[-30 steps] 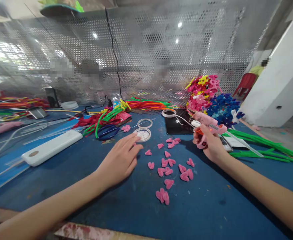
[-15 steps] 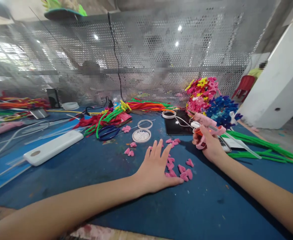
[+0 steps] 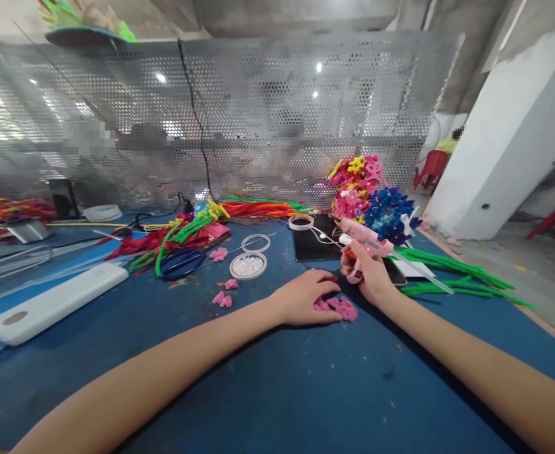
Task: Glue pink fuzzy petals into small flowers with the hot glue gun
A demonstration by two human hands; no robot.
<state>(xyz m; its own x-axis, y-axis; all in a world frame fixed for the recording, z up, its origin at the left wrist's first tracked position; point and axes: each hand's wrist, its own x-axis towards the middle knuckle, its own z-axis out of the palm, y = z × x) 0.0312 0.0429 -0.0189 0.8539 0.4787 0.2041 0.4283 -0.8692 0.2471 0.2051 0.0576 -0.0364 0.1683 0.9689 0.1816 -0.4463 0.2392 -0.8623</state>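
two hands: head view only, both on the blue table (image 3: 268,391).
left hand (image 3: 303,297): palm down, fingers curled loosely over pink fuzzy hearts (image 3: 338,308), gripping nothing firmly.
hearts: at 3 o'clock of its fingertips; likely light, soft, best pinched by the edges.
right hand (image 3: 369,277): clenched on pink glue gun (image 3: 360,234), at 1 o'clock of hearts.
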